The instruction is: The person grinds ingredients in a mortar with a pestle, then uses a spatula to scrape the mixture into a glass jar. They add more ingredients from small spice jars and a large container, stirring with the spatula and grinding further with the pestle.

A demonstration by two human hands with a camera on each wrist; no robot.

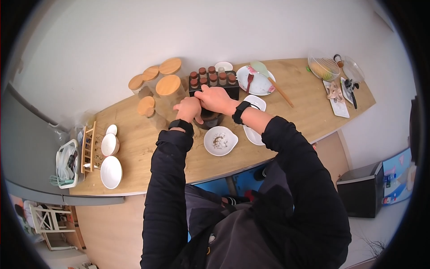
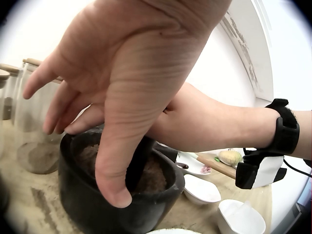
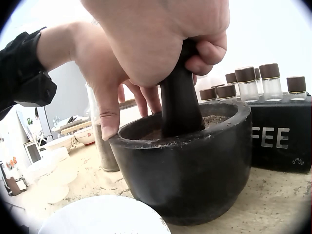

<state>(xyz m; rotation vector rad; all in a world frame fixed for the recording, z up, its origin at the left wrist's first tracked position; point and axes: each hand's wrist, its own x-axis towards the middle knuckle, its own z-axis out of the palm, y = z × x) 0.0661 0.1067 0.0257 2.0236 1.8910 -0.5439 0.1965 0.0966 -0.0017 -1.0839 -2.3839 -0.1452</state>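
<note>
A black mortar (image 3: 185, 175) stands on the wooden table, with brown ground powder (image 2: 152, 179) inside. My right hand (image 1: 217, 99) grips the black pestle (image 3: 179, 105) from above, its lower end down in the powder. Over the mortar's left side lies my left hand (image 1: 188, 109), its thumb at the near rim and its other fingers stretched loosely toward the far side. Just in front of the mortar sits a white spouted bowl (image 1: 220, 141) with brown and white residue in it.
Behind is a black rack (image 3: 282, 139) of small brown-capped jars. Wooden-lidded glass canisters (image 1: 170, 85) stand back left, white bowls (image 1: 111, 172) far left. To the right are white dishes (image 1: 255, 135), a floral plate (image 1: 268, 87) with utensils, and a wire basket (image 1: 323, 67).
</note>
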